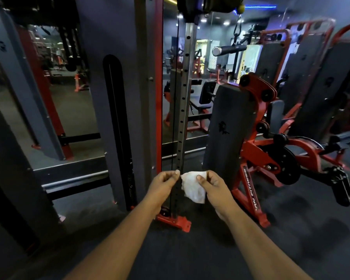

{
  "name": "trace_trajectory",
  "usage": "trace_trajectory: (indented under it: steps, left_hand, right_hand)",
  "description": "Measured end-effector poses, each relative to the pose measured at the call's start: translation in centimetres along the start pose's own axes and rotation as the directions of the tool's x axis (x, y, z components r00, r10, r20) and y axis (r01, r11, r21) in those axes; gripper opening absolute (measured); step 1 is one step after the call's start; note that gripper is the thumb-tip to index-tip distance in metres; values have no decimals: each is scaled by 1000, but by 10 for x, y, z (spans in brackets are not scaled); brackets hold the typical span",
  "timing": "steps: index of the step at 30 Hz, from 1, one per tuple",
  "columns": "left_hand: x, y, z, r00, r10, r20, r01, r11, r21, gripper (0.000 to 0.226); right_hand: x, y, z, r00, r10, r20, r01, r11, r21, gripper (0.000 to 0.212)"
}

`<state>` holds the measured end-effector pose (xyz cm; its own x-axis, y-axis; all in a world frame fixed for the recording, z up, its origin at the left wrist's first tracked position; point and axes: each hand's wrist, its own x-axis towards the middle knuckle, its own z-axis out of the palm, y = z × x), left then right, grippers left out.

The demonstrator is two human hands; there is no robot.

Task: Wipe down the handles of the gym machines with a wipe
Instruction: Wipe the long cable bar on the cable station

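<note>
Hands: two, both in frame, raised side by side in front of one perforated upright post [183, 110]. Wipe [194, 186]: one, white, crumpled.

Right hand [214, 186]: fingers curled, thumb pressed on front of wipe, pinching it; wipe hangs to the inner side of that hand, between the two hands. Left hand [165, 181]: fingers curled, thumb tip at upper left corner of wipe; contact with that corner or with black cable [175, 118] just behind not resolvable. Lower edge of wipe droops below right thumb.

Beyond the hands: one post with a single column of holes, one thin cable running alongside it. Right of right hand: one black back pad [228, 130] on red frame [251, 162], printed mark on pad blurred. Above and beyond right hand: one hanging bar handle [228, 49], well apart from wipe. Left of left hand: grey weight-stack shroud [117, 98] with one tall slot.

Top pulley block cut off by frame edge. Post base partly covered by left hand and forearm. Lettering on red frame only partly legible. Background machines dim, uncountable.
</note>
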<state>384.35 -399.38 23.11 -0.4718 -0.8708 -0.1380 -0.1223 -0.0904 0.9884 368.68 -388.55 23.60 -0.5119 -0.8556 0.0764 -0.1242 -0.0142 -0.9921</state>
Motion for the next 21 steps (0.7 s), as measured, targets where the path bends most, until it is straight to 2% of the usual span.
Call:
trace_trajectory:
  steps: [2,4,6,8,10,13,15,18,21]
  left_hand:
    - [19,5,-2,989,-29,146,20,998,66,34]
    - [43,11,0,976,43,212,-62,995,82,21]
    - [64,16,2,979,131,155,-147,984,97,11]
    - [86,21,4,977,182,110,-194,974,113,11]
    - [106,32,8,970,207,124,-225,962,153,14]
    - [126,55,19,957,238,167,-269,942,202,22]
    - [139,73,31,939,284,191,-327,912,248,14]
    - [160,98,49,909,352,222,-412,833,368,3]
    - [179,129,71,877,433,210,-479,743,468,2]
  right_hand:
    - [18,-3,7,1000,7,8,-7,1000,29,17]
    - [38,-2,14,1000,-7,-8,7,1000,23,14]
    - [55,-1,15,997,-37,-68,36,999,-19,10]
    - [74,1,13,992,-38,-123,37,999,-14,10]
    - [93,-1,7,991,-19,-135,21,1000,9,12]
    - [117,-7,-1,995,22,-93,-7,987,162,18]
    - [134,-14,-11,999,46,-20,-39,963,266,25]
    - [156,-26,-30,995,32,97,-60,950,307,31]
    - [188,-36,-57,1000,-7,23,0,957,291,27]
